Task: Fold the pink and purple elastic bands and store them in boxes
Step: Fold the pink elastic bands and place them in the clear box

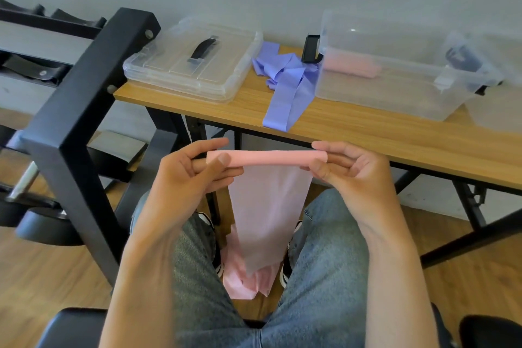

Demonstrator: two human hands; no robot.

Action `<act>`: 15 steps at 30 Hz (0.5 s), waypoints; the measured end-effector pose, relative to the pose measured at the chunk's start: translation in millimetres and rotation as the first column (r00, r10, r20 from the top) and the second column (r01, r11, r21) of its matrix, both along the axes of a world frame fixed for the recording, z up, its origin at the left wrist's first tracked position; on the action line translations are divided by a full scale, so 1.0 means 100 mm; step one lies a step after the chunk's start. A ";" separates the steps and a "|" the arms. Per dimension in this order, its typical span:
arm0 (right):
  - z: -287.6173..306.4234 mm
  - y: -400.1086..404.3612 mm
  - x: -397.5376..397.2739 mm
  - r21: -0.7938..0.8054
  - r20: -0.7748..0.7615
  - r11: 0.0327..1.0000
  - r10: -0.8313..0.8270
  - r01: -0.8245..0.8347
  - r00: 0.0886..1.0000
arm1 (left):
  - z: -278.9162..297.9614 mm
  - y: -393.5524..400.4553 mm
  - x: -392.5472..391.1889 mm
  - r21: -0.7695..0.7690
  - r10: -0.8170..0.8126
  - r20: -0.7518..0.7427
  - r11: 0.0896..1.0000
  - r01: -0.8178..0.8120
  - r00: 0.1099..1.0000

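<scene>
Over lap, L hand (183, 175) & R hand (350, 175) pinch pink band (268, 157); tail hidden btw knees

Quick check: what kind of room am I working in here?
Probably a home gym or workout room: a black weight rack on the left, a padded bench under the person, and stretchy purple bands on the wooden table.

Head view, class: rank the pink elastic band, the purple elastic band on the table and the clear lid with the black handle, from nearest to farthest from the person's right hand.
1. Pink elastic band: pinched in the right hand itself, its rolled top stretched across to the left hand.
2. Purple elastic band: lying loose on the wooden table, ahead and slightly left.
3. Clear lid with the black handle: on the table's far-left end.
</scene>
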State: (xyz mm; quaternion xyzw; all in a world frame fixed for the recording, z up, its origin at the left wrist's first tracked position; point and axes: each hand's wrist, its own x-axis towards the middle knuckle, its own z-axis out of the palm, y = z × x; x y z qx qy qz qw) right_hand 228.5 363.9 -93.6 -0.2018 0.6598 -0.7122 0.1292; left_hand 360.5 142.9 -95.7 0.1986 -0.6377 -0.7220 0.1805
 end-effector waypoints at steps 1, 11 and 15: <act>-0.01 0.01 0.00 0.018 -0.006 1.000 0.004 -0.004 1.000 | -0.01 -0.02 0.01 -0.005 -0.026 -0.005 1.000 0.026 1.000; -0.01 0.02 0.03 0.235 -0.221 0.971 0.011 0.042 0.975 | -0.02 -0.11 0.10 -0.249 -0.077 -0.011 0.966 0.072 0.997; 0.00 -0.03 0.05 0.186 -0.160 0.983 0.045 -0.014 0.986 | -0.03 -0.12 0.11 -0.287 -0.075 -0.051 0.956 0.058 0.996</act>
